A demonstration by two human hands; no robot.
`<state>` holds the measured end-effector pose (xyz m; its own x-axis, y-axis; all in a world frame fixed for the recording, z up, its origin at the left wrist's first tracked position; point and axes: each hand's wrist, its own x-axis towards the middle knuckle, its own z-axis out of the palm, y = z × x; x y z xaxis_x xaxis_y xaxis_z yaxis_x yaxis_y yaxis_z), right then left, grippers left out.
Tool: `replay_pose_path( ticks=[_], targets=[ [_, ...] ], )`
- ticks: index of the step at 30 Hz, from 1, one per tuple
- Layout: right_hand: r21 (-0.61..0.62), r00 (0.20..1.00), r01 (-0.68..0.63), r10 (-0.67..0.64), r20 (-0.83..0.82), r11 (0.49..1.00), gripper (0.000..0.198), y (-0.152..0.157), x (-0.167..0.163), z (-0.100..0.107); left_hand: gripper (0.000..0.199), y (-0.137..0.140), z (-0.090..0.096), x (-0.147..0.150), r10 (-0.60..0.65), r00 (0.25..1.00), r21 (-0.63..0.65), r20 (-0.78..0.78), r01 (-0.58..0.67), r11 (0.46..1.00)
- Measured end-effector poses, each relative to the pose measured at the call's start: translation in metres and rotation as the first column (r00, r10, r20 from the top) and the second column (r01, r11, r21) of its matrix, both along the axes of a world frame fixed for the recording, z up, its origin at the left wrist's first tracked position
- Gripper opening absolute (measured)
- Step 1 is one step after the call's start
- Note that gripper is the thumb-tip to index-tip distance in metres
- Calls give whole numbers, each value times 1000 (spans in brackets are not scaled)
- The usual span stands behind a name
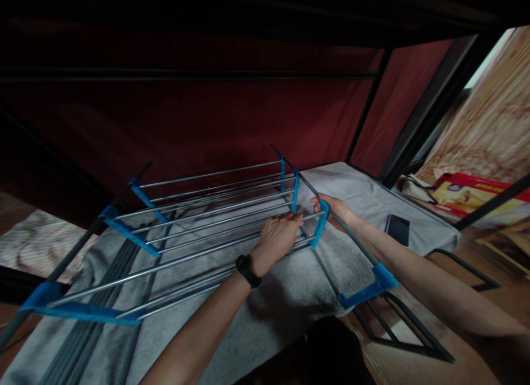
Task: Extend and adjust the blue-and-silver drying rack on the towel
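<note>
A partly assembled rack of silver metal rods [194, 256] and blue plastic brackets stands on a grey cloth. My left hand [280, 235], with a black watch on the wrist, has its fingers closed around a rod close to a right-hand blue bracket [319, 227]. My right hand [337, 208] grips that same bracket where it meets a dark grey side tube [360, 240]; part of its fingers is hidden behind. Another blue bracket [368, 288] sits lower on this tube. On the far left, more blue brackets [83, 310] hold the rods' other ends.
Loose grey tubes [93, 313] lie on the grey cloth [281, 318] at left. A phone [398, 230] rests on the cloth at right. Dark bent-tube frames [408, 330] are on the floor. A red and yellow box [467, 197] stands beyond. Black frame bars surround the area.
</note>
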<state>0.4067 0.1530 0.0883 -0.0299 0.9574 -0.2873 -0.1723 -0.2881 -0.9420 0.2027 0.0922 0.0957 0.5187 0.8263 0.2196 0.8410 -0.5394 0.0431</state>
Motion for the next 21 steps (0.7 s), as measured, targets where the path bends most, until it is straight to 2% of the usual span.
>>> replay_pose_path(
  ticks=[14, 21],
  targets=[
    [26, 996, 13, -16, 91, 1000, 33, 2, -4, -2, 30, 0, 2, -1, -1, 1000, -33, -3, 1, 999],
    [52, 992, -6, -1, 130, 999, 31, 5, -3, -9, 30, 1, -2, 0, 0, 1000, -30, 24, 1, 1000]
  ],
)
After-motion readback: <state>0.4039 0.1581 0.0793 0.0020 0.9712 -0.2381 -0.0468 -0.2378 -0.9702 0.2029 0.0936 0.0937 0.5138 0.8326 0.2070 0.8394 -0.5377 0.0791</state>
